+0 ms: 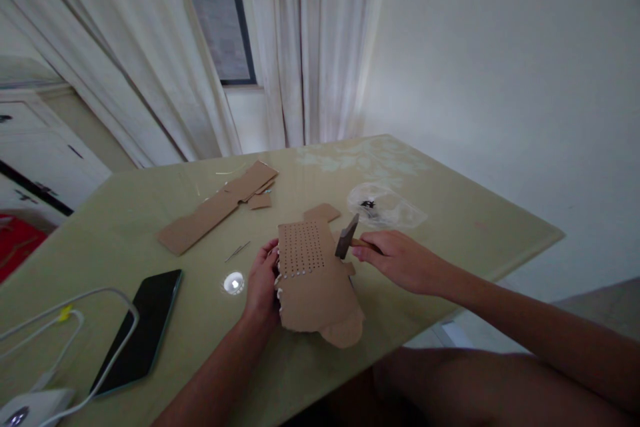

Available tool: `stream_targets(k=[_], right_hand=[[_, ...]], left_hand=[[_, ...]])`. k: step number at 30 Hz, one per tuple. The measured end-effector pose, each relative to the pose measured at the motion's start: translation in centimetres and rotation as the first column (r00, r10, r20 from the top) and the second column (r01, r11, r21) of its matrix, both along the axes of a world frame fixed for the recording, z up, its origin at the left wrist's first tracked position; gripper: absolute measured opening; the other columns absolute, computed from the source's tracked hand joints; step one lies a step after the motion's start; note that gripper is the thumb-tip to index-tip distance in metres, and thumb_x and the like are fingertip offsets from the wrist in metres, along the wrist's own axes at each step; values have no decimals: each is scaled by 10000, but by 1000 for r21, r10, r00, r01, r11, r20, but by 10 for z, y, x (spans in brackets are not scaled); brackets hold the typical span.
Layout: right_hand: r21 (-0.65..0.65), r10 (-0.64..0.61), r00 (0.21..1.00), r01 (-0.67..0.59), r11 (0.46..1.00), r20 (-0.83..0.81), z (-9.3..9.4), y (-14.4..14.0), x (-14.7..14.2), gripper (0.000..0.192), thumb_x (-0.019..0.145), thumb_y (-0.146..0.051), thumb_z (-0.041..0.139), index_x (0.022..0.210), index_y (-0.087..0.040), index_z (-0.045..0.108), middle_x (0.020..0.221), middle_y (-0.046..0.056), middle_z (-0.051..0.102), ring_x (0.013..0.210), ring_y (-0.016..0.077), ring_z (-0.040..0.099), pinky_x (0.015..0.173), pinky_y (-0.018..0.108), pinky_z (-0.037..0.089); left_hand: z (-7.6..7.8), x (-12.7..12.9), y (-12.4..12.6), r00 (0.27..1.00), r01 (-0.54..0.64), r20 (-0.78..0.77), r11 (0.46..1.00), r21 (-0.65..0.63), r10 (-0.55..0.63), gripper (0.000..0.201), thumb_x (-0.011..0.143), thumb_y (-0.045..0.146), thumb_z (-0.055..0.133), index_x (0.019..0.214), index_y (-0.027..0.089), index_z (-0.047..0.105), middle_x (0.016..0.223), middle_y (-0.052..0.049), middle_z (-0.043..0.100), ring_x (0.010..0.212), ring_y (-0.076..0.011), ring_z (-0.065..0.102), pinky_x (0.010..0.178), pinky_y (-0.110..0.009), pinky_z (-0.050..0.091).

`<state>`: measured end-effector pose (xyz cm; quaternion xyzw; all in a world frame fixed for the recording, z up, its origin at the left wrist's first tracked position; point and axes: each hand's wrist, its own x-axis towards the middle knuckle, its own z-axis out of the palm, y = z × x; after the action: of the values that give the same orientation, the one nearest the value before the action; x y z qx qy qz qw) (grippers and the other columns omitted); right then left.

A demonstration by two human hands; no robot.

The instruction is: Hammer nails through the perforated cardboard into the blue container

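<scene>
A piece of brown cardboard (313, 303) with rows of small dark holes lies at the near side of the table, white bits along its ragged left edge. My left hand (261, 287) grips that edge, its fingers partly hidden behind the board. In my right hand (393, 259) is a small hammer (346, 237), fingers wrapped round its wooden handle. The dark metal head is at the right edge of the cardboard, below a smaller cardboard scrap (323, 213). Whether the head touches the board I cannot tell.
Long cardboard strips (215, 210) lie at the back left. Behind the hammer sits a clear plastic bag (387, 205) with small black pieces. Thin metal pins (237, 251), a shiny round dish (233, 283), a black tablet (143, 330) and a white cable (133, 313) are on the left.
</scene>
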<state>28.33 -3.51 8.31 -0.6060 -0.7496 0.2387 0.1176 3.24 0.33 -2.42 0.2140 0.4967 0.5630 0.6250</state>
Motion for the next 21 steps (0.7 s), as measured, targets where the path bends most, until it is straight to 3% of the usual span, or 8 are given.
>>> stream_targets(k=[7, 13, 16, 19, 21], right_hand=[[-9, -14, 1000, 14, 1000, 24, 0, 1, -1, 370, 1101, -432, 525, 830, -215, 653, 853, 83, 736, 820, 248, 667, 744, 366, 426], [5, -50, 998, 50, 999, 45, 2, 1, 1, 364, 1101, -418, 528, 825, -212, 647, 850, 88, 734, 811, 247, 669, 733, 364, 421], [6, -55, 998, 55, 998, 36, 3, 1, 5, 377, 1106, -432, 511, 843, -207, 662, 857, 94, 738, 822, 255, 676, 740, 370, 428], [11, -58, 998, 58, 998, 19, 4, -1, 11, 382, 1102, -438, 511, 844, -205, 670, 853, 98, 741, 817, 260, 675, 748, 378, 437], [12, -64, 998, 64, 998, 5, 4, -2, 14, 377, 1099, -435, 516, 850, -205, 680, 857, 102, 749, 818, 263, 675, 756, 382, 439]], left_hand=[[7, 1, 0, 995, 17, 94, 997, -72, -10, 407, 747, 231, 782, 1144, 223, 693, 813, 7, 766, 622, -166, 721, 579, -276, 575], [3, -3, 2, 993, -111, -46, 994, -14, 111, 286, 833, 282, 768, 1095, 216, 673, 823, 14, 710, 635, -129, 648, 585, -242, 519], [0, -12, 9, 953, -253, -135, 958, 135, 271, 239, 911, 319, 751, 1114, 249, 646, 867, 38, 671, 682, -95, 607, 640, -209, 491], [3, -22, 16, 875, -359, -183, 854, 377, 448, 202, 967, 355, 717, 1119, 244, 643, 938, 21, 694, 741, -90, 621, 706, -218, 495], [11, -27, 18, 840, -363, -189, 786, 501, 508, 214, 972, 350, 725, 1138, 233, 656, 970, 6, 728, 768, -92, 648, 752, -234, 517]])
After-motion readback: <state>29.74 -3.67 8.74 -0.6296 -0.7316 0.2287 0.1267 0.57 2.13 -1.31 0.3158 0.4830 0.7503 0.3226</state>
